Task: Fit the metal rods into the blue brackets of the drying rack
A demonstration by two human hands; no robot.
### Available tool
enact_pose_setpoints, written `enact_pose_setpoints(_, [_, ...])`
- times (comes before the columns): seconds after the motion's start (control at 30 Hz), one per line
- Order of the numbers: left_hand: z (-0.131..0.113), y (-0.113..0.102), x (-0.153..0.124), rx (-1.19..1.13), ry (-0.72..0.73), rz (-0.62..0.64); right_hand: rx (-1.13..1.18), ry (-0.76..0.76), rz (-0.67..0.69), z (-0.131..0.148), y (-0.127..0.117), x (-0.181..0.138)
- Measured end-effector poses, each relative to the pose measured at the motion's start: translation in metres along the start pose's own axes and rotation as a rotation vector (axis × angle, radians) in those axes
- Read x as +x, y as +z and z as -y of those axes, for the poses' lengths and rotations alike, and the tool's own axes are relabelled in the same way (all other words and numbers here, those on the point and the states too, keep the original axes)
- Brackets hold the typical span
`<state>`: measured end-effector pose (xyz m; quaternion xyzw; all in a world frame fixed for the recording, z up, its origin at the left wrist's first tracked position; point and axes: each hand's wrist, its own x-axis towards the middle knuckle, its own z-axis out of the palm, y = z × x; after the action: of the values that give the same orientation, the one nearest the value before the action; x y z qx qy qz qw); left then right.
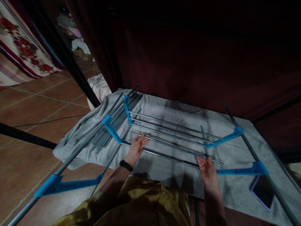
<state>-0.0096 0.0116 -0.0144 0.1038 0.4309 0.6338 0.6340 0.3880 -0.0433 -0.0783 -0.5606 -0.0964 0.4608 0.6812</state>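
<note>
A loose thin metal tube [174, 145] lies level across both my hands. My left hand [137, 147] pinches it near its left end. My right hand [207, 168] has its fingers closed around the tube near the other end. Around them stands a rack of grey poles joined by blue plastic brackets. The left pole [81, 150] and the right pole [250, 148] slant along the sides. Several crossbars run between a left blue bracket [127, 110] and a right blue bracket [224, 138]. Another crossbar [169, 158] passes just below the held tube.
A pile of loose grey tubes [115, 124] rests on the grey blanket [150, 175] at left. A phone [262, 191] lies at the lower right. Dark red cloth [188, 69] hangs behind, and a dark post [68, 59] rises from the tiled floor [37, 116].
</note>
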Motion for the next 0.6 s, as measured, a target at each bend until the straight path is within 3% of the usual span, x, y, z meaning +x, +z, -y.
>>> enact_pose_setpoints(0.6, [0.0084, -0.0058, 0.0022, -0.023, -0.035, 0.038, 0.025, -0.026, 0.040, -0.0042, -0.0012, -0.0044])
